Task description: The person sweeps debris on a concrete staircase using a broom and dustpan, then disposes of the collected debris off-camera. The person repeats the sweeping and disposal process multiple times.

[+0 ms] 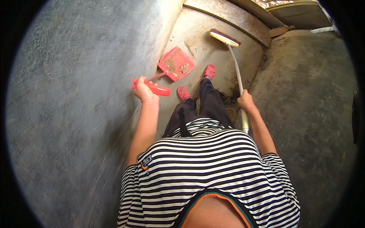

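My left hand (144,91) is closed round the red handle of a long-handled dustpan (181,59). The dustpan's red pan lies on the floor beside the left wall, with brown dirt and dry leaf bits (171,65) in it. On the other side, my right hand (246,101) grips the pale shaft of a push broom (225,38). Its cream head with dark bristles rests on the floor farther off, to the right of the dustpan and apart from it. The shaft runs from the head down past my right hip.
A grey plastered wall (87,76) rises close on my left, and a dark stained wall (311,91) stands on my right. Across the far end runs a raised ledge (232,17). Some dark debris (227,97) lies near my feet in red shoes (209,71).
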{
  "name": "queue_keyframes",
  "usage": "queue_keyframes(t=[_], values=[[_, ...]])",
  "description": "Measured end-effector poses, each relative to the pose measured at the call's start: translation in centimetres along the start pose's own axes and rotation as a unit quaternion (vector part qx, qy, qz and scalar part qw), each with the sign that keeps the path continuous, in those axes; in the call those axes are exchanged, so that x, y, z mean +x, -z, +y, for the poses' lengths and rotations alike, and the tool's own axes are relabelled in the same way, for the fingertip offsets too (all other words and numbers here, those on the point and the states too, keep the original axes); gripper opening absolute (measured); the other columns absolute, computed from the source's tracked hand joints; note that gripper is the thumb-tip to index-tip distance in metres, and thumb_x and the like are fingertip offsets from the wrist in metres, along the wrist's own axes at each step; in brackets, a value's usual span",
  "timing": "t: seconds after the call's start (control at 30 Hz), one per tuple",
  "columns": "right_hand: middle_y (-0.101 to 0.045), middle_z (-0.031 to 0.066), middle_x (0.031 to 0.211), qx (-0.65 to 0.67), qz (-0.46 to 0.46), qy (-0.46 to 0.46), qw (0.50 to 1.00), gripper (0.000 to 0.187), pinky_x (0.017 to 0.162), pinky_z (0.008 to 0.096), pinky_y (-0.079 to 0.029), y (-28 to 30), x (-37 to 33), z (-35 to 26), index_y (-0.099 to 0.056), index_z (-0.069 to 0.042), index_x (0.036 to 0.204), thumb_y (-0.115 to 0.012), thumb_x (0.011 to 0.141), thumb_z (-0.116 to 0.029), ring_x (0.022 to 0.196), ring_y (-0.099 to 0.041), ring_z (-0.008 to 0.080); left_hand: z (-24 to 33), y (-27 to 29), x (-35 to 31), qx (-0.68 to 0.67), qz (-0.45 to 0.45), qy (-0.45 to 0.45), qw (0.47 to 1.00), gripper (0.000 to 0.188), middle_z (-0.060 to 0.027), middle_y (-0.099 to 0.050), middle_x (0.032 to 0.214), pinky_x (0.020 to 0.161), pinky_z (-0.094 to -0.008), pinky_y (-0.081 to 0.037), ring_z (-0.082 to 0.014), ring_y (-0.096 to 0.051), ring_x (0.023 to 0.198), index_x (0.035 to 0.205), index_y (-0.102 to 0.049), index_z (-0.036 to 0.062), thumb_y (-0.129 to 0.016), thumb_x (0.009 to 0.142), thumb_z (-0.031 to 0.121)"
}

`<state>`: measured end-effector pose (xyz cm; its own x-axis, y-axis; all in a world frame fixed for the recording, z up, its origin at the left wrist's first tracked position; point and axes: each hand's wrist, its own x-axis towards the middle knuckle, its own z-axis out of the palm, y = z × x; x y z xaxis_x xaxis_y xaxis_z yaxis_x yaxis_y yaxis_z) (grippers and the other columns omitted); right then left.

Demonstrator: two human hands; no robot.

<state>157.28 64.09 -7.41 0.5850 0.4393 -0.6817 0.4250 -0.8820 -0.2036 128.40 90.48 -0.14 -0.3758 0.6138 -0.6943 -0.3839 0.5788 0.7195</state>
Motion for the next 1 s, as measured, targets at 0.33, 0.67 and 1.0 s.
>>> queue_keyframes(t=[0.33,0.67,1.0], values=[[-0.057,0.0293,0.091,-0.04,-0.182,0.179,0.966,0.046,0.074,0.0431,-0.047,-1.1,-6.8,-1.6,-0.045,0.003,0.112,-0.057,0.07,-0.009,0.087,-0.057,0.0406,1.4,0.4,1.5,-0.017,-0.001,-0.022,1.0,0.011,-0.0038,-0.045,0.066,0.045,-0.0294,-0.041,-0.0144,-0.045,0.052,0.079,-0.046,0.0075,-0.055,0.072,0.01],[-0.058,0.0251,0.075,-0.004,-0.057,0.06,0.997,0.027,0.056,0.0434,-0.05,4.9,3.0,-7.1,-0.039,0.003,0.099,-0.05,0.076,-0.007,0.066,-0.062,0.0357,1.9,0.5,1.4,-0.024,-0.017,-0.034,0.999,0.011,-0.0033,-0.044,0.066,0.043,-0.029,-0.04,-0.0137,-0.045,0.051,0.079,-0.046,0.0076,-0.055,0.072,0.011],[-0.059,0.0271,0.083,-0.087,-0.217,0.189,0.954,0.04,0.062,0.0412,-0.049,2.9,-0.4,-4.0,-0.044,0.006,0.107,-0.055,0.072,-0.008,0.071,-0.062,0.0333,2.5,-1.1,1.9,-0.034,-0.003,-0.041,0.999,0.011,-0.0026,-0.045,0.068,0.044,-0.0294,-0.039,-0.0129,-0.045,0.052,0.081,-0.048,0.0078,-0.055,0.073,0.011]])
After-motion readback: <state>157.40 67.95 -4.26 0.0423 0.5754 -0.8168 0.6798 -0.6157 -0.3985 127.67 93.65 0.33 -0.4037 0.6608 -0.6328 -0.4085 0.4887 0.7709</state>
